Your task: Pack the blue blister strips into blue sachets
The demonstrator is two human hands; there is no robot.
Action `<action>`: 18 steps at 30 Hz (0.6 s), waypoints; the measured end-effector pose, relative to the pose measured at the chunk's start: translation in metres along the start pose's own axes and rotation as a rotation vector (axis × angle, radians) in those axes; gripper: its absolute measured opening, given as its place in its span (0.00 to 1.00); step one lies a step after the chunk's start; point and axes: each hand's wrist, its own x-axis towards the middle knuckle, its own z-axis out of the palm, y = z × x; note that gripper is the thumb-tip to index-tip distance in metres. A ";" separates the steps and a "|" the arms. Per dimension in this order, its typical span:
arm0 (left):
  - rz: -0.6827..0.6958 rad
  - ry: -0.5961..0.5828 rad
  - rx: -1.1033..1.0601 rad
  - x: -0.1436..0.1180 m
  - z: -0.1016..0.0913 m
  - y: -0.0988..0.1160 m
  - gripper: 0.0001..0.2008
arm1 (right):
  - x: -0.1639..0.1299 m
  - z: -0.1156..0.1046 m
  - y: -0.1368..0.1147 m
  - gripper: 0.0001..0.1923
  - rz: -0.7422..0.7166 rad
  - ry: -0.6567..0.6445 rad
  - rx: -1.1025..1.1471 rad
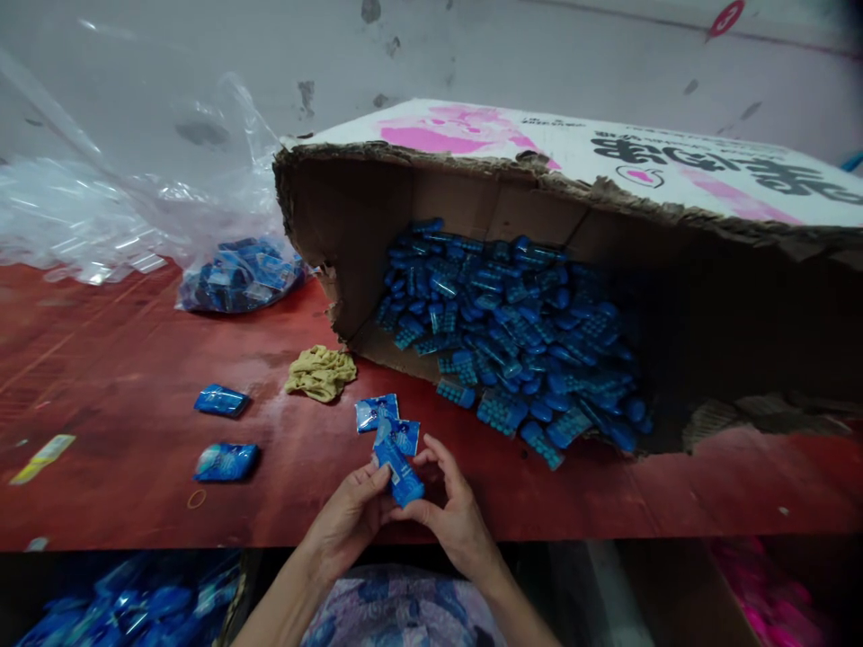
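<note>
Head view, blue packet [403,476], slanting down right

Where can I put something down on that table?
Try the mostly bare strip of red table right of the right hand, in front of the cardboard box. There's also room between the left hand and the two blue packets at the left. It's crowded beyond the hands, where more packets lie, and at the box's mouth, where blue dotted pieces spill out.

the red tabletop [135,350] is occupied at right by a torn carton [674,175]. at left, two blue packets [226,462] are laid.
</note>
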 end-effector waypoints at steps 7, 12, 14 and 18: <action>-0.019 -0.123 -0.045 0.001 -0.005 -0.002 0.14 | 0.002 -0.002 0.002 0.44 -0.030 -0.143 0.194; -0.002 -0.129 -0.015 0.002 -0.007 -0.005 0.15 | 0.004 0.001 0.004 0.45 -0.019 -0.147 0.256; 0.014 -0.125 -0.022 0.002 -0.007 -0.008 0.13 | 0.005 0.002 0.007 0.46 0.000 -0.129 0.279; 0.059 -0.054 -0.016 0.000 0.000 -0.015 0.12 | 0.008 0.001 0.014 0.46 -0.015 -0.082 0.332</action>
